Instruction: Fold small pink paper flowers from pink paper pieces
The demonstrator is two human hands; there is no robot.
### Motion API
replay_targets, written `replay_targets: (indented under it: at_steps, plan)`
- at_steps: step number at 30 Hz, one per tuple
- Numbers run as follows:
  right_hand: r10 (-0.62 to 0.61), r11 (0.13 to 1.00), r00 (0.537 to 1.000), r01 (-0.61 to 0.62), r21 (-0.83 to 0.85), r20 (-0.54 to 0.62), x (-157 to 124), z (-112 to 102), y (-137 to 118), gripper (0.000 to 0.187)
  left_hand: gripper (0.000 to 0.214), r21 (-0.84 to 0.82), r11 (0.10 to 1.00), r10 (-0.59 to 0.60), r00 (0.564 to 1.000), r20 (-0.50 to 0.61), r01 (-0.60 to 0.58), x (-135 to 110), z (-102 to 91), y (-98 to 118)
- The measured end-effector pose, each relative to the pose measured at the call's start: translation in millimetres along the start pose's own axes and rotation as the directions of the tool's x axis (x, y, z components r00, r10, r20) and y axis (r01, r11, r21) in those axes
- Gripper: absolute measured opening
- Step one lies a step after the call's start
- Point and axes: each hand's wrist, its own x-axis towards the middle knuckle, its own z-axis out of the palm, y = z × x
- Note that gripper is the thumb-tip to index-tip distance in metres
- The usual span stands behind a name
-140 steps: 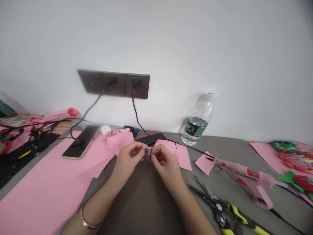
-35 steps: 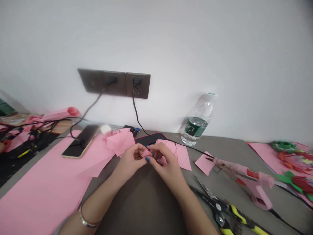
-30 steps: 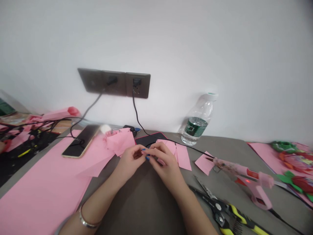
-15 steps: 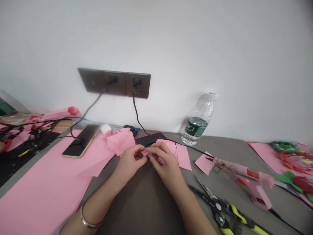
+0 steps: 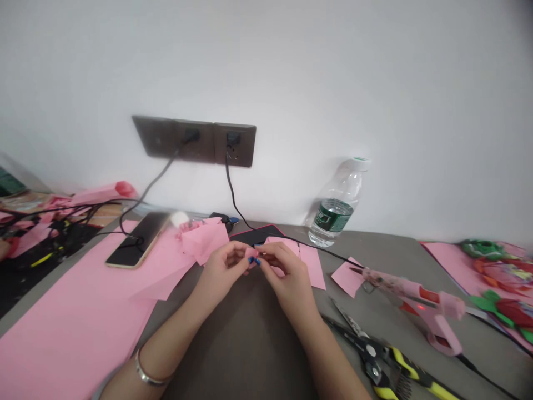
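Between my fingertips is a small piece of pink paper [image 5: 251,253], mostly covered by the fingers. My left hand [image 5: 224,268] pinches it from the left, thumb toward me. My right hand [image 5: 288,270] pinches the same piece from the right, the two thumb tips almost touching. Just beyond the hands lie a dark, red-edged phone [image 5: 266,232] and cut pink paper pieces [image 5: 313,263]. Left of my left hand is a crumpled pink paper bundle [image 5: 205,240].
Large pink sheets [image 5: 79,311] cover the left side, with a phone [image 5: 139,240] on them. To the right are a pink glue gun [image 5: 416,297] with its red light on, open scissors [image 5: 372,355] and a water bottle [image 5: 336,208]. A black cable [image 5: 325,253] crosses behind my hands.
Both thumbs have come up together on the pink paper, and more of the piece shows between the fingers. The hands have stayed in about the same place.
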Motion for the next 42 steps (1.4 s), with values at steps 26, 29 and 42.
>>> replay_targets:
  at_steps: [26, 29, 42]
  plan:
    - [-0.055, 0.977, 0.998, 0.046, -0.207, -0.038, -0.8, -2.7, 0.0, 0.013, 0.015, -0.101, 0.993, -0.063, 0.998, -0.014, 0.061, -1.9, 2.0, 2.3]
    - [-0.068, 0.961, 0.997, 0.054, -0.27, -0.044, -1.0, -3.4, -1.1, 0.013, 0.017, -0.125, 0.989, -0.082, 0.997, -0.009, 0.08, -2.3, 2.4, 1.6]
    - [-0.149, 0.941, 0.988, 0.151, -0.303, 0.028, 0.1, -2.6, -4.8, 0.015, 0.028, -0.205, 0.97, -0.14, 0.99, -0.025, 0.132, -2.4, 2.3, -2.6]
